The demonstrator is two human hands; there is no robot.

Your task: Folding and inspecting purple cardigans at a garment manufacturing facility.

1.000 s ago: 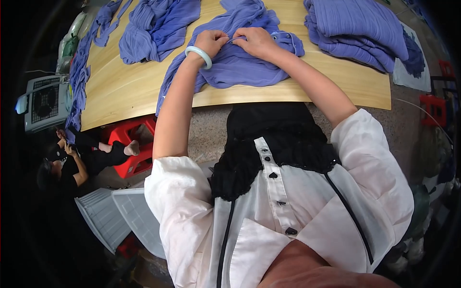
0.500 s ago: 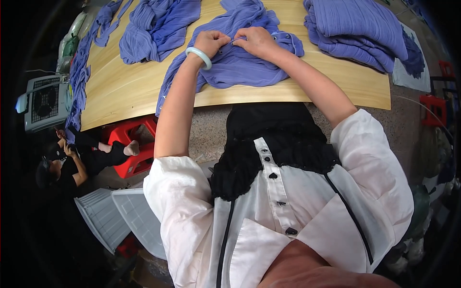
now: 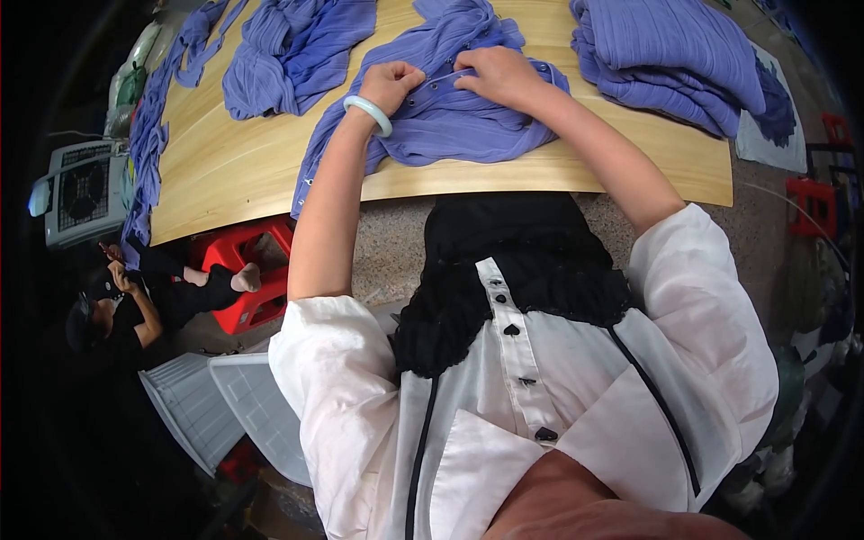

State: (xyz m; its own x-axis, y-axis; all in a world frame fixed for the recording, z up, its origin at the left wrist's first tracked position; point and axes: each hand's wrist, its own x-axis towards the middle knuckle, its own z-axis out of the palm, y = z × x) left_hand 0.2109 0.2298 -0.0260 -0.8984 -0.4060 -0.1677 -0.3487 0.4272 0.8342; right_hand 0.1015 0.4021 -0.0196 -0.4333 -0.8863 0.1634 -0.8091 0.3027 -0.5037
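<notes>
A crumpled blue-purple garment of crinkled, thin fabric lies on the table in front of me, with small dark round fasteners along it. Over its middle my left hand, a pale bangle at its wrist, has thumb and fingers pinched together. My right hand is a short way to the right, its fingers closed in a pinch too. Between the two sets of fingertips runs a thin pale cord, stretched nearly straight. Whether it is part of the garment I cannot tell.
On the wooden table lie another purple garment at left and a thick folded purple stack at right. Purple cloth hangs over the left edge. A person sits at lower left near a red stool and grey plastic bins.
My right hand has shifted a little right and up, away from the left. The gap between my hands is wider, and more of the cord shows. The left hand has barely moved.
</notes>
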